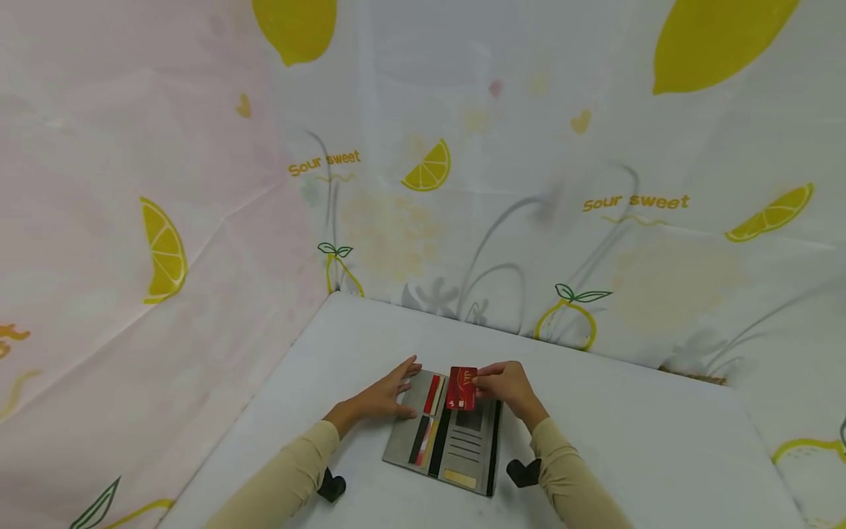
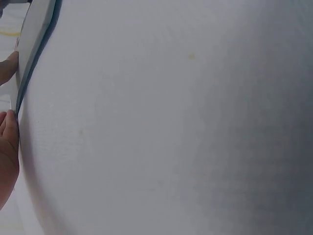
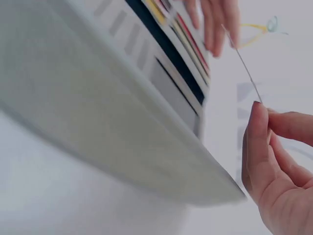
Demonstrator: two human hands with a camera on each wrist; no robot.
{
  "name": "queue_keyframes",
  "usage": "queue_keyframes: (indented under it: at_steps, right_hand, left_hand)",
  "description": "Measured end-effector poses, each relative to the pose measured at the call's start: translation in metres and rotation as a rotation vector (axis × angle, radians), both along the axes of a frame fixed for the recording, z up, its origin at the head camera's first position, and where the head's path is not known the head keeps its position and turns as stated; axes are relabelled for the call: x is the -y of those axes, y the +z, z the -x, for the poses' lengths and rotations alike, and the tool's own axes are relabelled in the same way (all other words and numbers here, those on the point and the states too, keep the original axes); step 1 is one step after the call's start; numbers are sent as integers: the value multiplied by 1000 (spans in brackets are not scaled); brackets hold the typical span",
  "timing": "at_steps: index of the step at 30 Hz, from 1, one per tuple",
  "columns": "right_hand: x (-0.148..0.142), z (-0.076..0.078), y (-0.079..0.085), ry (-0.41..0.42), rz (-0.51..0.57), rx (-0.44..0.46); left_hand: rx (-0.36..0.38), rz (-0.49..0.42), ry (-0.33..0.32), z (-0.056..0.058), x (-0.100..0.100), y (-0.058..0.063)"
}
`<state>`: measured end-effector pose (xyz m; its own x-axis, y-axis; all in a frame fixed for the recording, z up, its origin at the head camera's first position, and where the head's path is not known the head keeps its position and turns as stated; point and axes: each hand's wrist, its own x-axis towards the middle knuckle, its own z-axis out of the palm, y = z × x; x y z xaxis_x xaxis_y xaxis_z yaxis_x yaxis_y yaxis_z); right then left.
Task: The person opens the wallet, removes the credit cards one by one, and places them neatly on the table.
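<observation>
A grey wallet (image 1: 402,439) lies unfolded on the white table, with several cards tucked in its slots. Its right half has a dark window and a row of slits. My right hand (image 1: 510,386) pinches a red card (image 1: 461,388) between thumb and fingers, above the wallet's upper part. Seen edge-on, the card (image 3: 249,73) is a thin line in the right wrist view. At the wallet's left edge, my left hand (image 1: 380,397) rests with fingers extended and the thumb over the inner face. The left wrist view catches only part of the wallet (image 2: 36,36) at its edge.
The white table (image 1: 634,441) meets a lemon-printed sheet (image 1: 502,147) at the back and another printed sheet (image 1: 218,272) on the left. Black wrist-worn pieces hang beneath both sleeves.
</observation>
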<state>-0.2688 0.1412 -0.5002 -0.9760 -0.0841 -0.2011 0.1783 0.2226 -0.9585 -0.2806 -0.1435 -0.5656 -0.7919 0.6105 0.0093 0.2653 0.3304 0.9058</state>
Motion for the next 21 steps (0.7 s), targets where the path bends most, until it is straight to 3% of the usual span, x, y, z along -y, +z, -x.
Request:
queue_keyframes:
  at_steps: [5,10,15,21]
  right_hand:
    - [-28,6,17,-47,4,-5]
    - [-59,10,23,-90,-30,7]
    - [-88,3,18,-126,-96,41]
    - [-115,-9,1,-157,-124,85]
  left_hand:
    - [-10,-9,-10,0,0,1]
    - [3,-8,-8,0,1,2]
    - [1,-16,-9,0,1,0]
    - [15,-25,-1,0,1,-3]
